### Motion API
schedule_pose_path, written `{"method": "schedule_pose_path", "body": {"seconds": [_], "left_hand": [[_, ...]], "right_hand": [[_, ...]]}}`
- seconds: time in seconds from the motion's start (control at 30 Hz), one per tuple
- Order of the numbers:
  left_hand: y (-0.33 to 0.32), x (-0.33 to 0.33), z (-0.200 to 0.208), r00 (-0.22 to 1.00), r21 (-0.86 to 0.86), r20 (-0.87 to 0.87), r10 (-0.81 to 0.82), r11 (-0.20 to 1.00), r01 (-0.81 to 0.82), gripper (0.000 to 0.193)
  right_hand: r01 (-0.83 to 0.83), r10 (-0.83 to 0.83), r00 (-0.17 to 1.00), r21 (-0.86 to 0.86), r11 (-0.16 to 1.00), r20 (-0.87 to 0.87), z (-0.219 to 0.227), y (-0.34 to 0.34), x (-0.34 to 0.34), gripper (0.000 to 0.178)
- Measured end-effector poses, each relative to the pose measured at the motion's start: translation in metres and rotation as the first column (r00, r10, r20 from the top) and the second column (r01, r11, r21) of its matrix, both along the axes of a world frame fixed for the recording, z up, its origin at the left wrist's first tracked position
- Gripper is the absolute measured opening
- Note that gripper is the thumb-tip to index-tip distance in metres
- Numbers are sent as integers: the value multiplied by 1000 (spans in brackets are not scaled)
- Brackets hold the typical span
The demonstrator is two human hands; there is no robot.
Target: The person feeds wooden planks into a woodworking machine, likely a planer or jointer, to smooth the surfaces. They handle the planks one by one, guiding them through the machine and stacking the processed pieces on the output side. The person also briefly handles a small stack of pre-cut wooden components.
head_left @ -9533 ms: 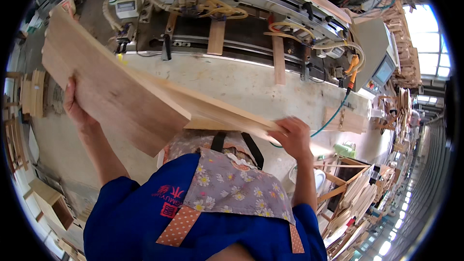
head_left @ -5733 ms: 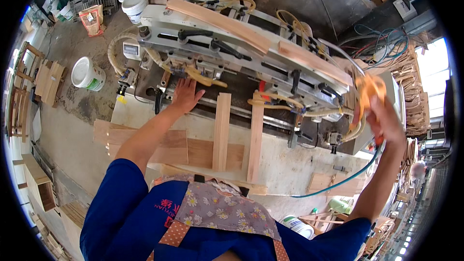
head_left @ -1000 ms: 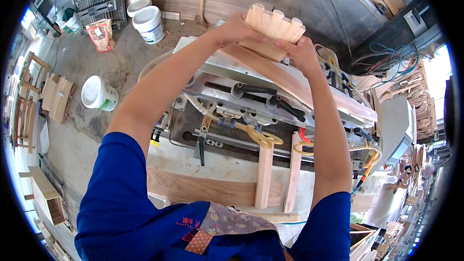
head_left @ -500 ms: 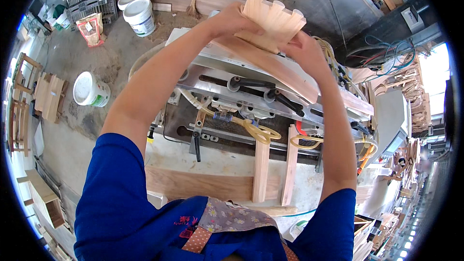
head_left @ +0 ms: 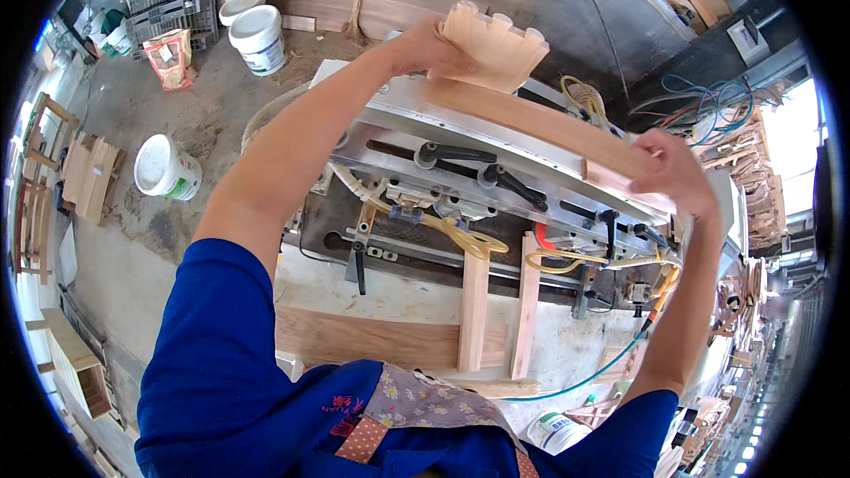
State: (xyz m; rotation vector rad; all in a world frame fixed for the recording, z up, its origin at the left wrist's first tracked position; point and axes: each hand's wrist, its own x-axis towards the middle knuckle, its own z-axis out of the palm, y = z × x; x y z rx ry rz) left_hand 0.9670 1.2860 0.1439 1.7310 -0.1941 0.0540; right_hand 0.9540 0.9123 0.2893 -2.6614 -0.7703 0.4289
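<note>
High over the far side of a metal woodworking machine [head_left: 398, 106], my left hand [head_left: 432, 46] is closed on the left edge of a pale notched wooden board [head_left: 498, 55]. Rounded fingers stick up along that board's top end. My right hand [head_left: 675, 170], somewhat blurred, is closed around the right end of a long reddish-brown wooden plank [head_left: 531, 119]. The plank slants across the machine's top, and its far left end meets the lower edge of the notched board. Whether the two pieces touch, I cannot tell.
Black clamp levers [head_left: 460, 153] and coiled yellow hoses [head_left: 474, 241] sit on the machine's near side. Two upright wooden strips [head_left: 474, 319] stand nearer me, by a flat board [head_left: 372, 336]. White buckets [head_left: 166, 166] and a broom [head_left: 357, 9] are on the left floor.
My right hand has left the notched board and moved right to the plank's end. The plank has shifted up and right. My left hand still holds the notched board, slightly lower.
</note>
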Motion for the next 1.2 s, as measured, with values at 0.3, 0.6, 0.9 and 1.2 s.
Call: {"method": "schedule_pose_path", "body": {"seconds": [0.3,0.6,0.9,1.2], "left_hand": [[6,-6,0,998,-27,-62,30,999,-32,44],[1,-5,2,999,-15,-38,6,1000,-7,44],[4,-4,-4,1000,-52,-11,1,999,-2,37],[1,1,-4,1000,-29,-18,-25,999,24,35]], "right_hand": [[108,-295,934,624,774,204,79,25,10,52],[-30,-10,998,624,781,61,23,103,18,46],[-19,-33,996,581,813,79,1,93,56,34],[87,58,966,527,845,-253,-99,115,73,37]]}}
